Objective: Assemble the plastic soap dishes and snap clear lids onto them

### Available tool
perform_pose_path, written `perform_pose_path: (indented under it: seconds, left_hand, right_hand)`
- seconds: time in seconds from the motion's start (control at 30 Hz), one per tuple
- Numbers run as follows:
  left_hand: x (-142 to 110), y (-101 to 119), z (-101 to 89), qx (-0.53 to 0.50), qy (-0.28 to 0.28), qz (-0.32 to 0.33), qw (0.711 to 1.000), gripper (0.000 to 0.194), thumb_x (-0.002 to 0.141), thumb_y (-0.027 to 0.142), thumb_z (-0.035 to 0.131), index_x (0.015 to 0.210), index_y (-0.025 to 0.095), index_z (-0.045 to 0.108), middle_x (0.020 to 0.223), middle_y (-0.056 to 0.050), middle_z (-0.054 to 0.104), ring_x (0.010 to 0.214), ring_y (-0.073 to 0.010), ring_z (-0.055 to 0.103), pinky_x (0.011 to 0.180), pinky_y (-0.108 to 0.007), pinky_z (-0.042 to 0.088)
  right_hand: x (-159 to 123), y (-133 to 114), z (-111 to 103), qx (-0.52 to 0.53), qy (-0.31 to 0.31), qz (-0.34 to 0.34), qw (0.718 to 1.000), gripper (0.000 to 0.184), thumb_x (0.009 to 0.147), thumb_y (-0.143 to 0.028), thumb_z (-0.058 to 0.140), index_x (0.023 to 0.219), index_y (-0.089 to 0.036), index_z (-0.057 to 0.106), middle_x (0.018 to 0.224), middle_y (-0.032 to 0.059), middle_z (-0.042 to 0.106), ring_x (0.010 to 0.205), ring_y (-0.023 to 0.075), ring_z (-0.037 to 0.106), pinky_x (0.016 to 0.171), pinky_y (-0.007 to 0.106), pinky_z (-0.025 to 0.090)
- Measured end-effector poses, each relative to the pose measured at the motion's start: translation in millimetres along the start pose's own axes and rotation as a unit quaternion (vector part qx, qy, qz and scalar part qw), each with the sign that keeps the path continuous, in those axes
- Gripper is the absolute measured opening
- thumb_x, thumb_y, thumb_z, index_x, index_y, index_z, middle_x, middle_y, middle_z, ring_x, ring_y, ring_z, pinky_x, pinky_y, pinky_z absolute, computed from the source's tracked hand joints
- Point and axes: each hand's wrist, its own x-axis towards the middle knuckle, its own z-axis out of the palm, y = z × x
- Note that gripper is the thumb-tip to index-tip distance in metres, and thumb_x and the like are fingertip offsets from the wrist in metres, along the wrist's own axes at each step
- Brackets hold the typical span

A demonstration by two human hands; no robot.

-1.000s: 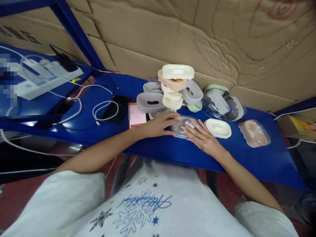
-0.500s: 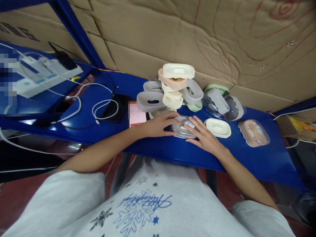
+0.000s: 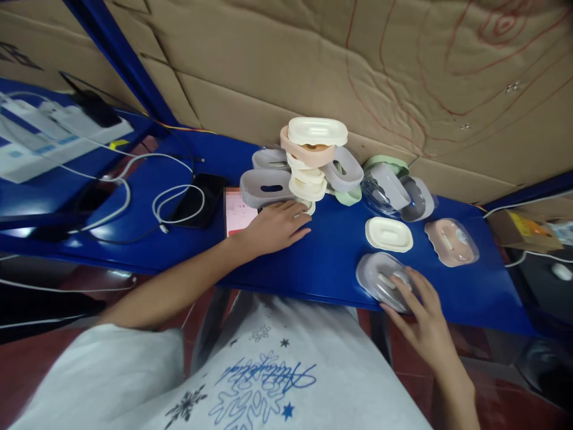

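A grey soap box (image 3: 380, 276) with a clear lid sits near the front edge of the blue table. My right hand (image 3: 421, 310) grips it, fingers over the lid and thumb on its near side. My left hand (image 3: 280, 227) lies flat with fingers stretched, by a cream piece (image 3: 307, 207) at the foot of the pile; whether it touches that piece I cannot tell. The pile holds a cream tray (image 3: 317, 131), a peach body (image 3: 308, 152) and a grey body (image 3: 268, 186). A loose cream tray (image 3: 388, 233) lies beyond the soap box.
A peach soap box (image 3: 452, 241) with a clear lid lies to the right. Grey bodies and clear lids (image 3: 388, 186) lean near the cardboard wall. At left are a phone (image 3: 203, 200), white cables (image 3: 128, 194) and a power strip (image 3: 67, 146).
My right hand has moved the lidded grey soap box right and toward the table's front edge. My left hand has come off it and shifted slightly left.
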Motion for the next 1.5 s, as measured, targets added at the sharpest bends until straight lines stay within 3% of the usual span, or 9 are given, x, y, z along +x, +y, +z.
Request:
perform_pose_path:
  seconds: [0.2, 0.3, 0.5, 0.63, 0.83, 0.97, 1.17, 1.3, 1.5]
  left_hand:
    - [0.9, 12.3, -1.0, 0.028, -0.038, -0.026, 0.999, 0.024, 0.108, 0.034, 0.058, 0.113, 0.017, 0.073, 0.113, -0.011, 0.073, 0.104, -0.0274, 0.072, 0.086, -0.038, 0.055]
    - [0.1, 18.8, -0.6, 0.044, -0.065, -0.034, 0.996, 0.023, 0.108, 0.034, 0.059, 0.114, 0.015, 0.072, 0.118, -0.013, 0.071, 0.109, -0.0294, 0.071, 0.086, -0.038, 0.054]
    - [-1.5, 16.9, 2.5, 0.021, -0.094, -0.032, 0.995, 0.022, 0.107, 0.030, 0.060, 0.122, 0.018, 0.071, 0.137, -0.014, 0.064, 0.110, -0.0284, 0.071, 0.090, -0.040, 0.056]
    - [-2.1, 14.9, 8.7, -0.035, -0.077, 0.019, 0.996, 0.024, 0.108, 0.019, 0.052, 0.122, 0.019, 0.072, 0.130, -0.012, 0.068, 0.109, -0.0239, 0.072, 0.091, -0.036, 0.058]
    - [-3.3, 19.1, 4.8, -0.024, -0.013, 0.113, 0.993, 0.030, 0.103, 0.008, 0.054, 0.125, 0.020, 0.072, 0.139, -0.010, 0.069, 0.124, -0.0246, 0.068, 0.102, -0.037, 0.057]
    - [-0.4, 14.4, -8.8, 0.061, 0.043, 0.050, 0.996, 0.028, 0.102, 0.015, 0.060, 0.126, 0.020, 0.073, 0.140, -0.015, 0.068, 0.132, -0.0337, 0.063, 0.111, -0.052, 0.050]
    - [2.8, 7.0, -11.4, 0.073, 0.021, -0.054, 0.996, 0.036, 0.103, 0.025, 0.058, 0.138, 0.020, 0.067, 0.139, -0.017, 0.067, 0.124, -0.0361, 0.065, 0.108, -0.056, 0.049]
    - [-0.6, -6.4, -19.1, -0.007, 0.030, -0.081, 0.996, 0.043, 0.099, 0.012, 0.050, 0.139, 0.018, 0.065, 0.140, -0.015, 0.067, 0.125, -0.0316, 0.065, 0.107, -0.049, 0.051]
    - [-9.8, -45.0, -30.5, -0.029, -0.008, -0.135, 0.990, 0.041, 0.096, 0.016, 0.058, 0.134, 0.023, 0.070, 0.140, -0.014, 0.070, 0.136, -0.0367, 0.062, 0.116, -0.060, 0.044]
  right_hand:
    - [-47.9, 43.7, 2.1, -0.156, 0.151, 0.179, 0.959, 0.070, 0.097, -0.050, 0.073, 0.159, -0.024, 0.055, 0.163, 0.0213, 0.049, 0.144, 0.0493, 0.051, 0.115, 0.072, 0.044]
    - [-37.7, 71.7, 9.3, -0.187, 0.178, 0.210, 0.943, 0.073, 0.097, -0.057, 0.070, 0.157, -0.017, 0.057, 0.162, 0.0248, 0.049, 0.144, 0.0512, 0.050, 0.114, 0.071, 0.044]
    - [8.9, 107.2, 11.1, -0.194, 0.149, 0.189, 0.951, 0.073, 0.101, -0.063, 0.058, 0.160, -0.020, 0.053, 0.161, 0.0270, 0.049, 0.144, 0.0527, 0.050, 0.108, 0.074, 0.045]
    - [54.5, 91.7, 12.9, -0.205, 0.133, 0.127, 0.961, 0.066, 0.105, -0.057, 0.052, 0.161, -0.021, 0.050, 0.164, 0.0260, 0.047, 0.148, 0.0513, 0.046, 0.112, 0.075, 0.039]
    - [117.6, 43.9, 31.7, -0.119, -0.022, -0.066, 0.990, 0.040, 0.109, -0.042, 0.050, 0.137, -0.020, 0.070, 0.138, 0.0167, 0.072, 0.127, 0.0347, 0.066, 0.105, 0.051, 0.051]
    - [146.6, 27.3, 39.1, -0.084, -0.081, -0.136, 0.984, 0.040, 0.110, -0.038, 0.051, 0.141, -0.022, 0.068, 0.143, 0.0156, 0.068, 0.131, 0.0331, 0.064, 0.107, 0.050, 0.051]
    - [178.3, 32.4, 51.6, 0.003, -0.112, -0.178, 0.978, 0.039, 0.108, -0.039, 0.056, 0.142, -0.023, 0.067, 0.144, 0.0154, 0.066, 0.136, 0.0329, 0.061, 0.111, 0.052, 0.050]
    - [173.6, 26.4, 54.2, 0.020, -0.066, -0.185, 0.980, 0.042, 0.108, -0.039, 0.058, 0.146, -0.024, 0.064, 0.145, 0.0164, 0.066, 0.135, 0.0334, 0.062, 0.112, 0.055, 0.049]
    - [160.2, -23.9, 54.3, 0.017, -0.055, -0.274, 0.960, 0.056, 0.107, -0.033, 0.059, 0.162, -0.026, 0.047, 0.162, 0.0145, 0.055, 0.149, 0.0318, 0.052, 0.123, 0.055, 0.039]
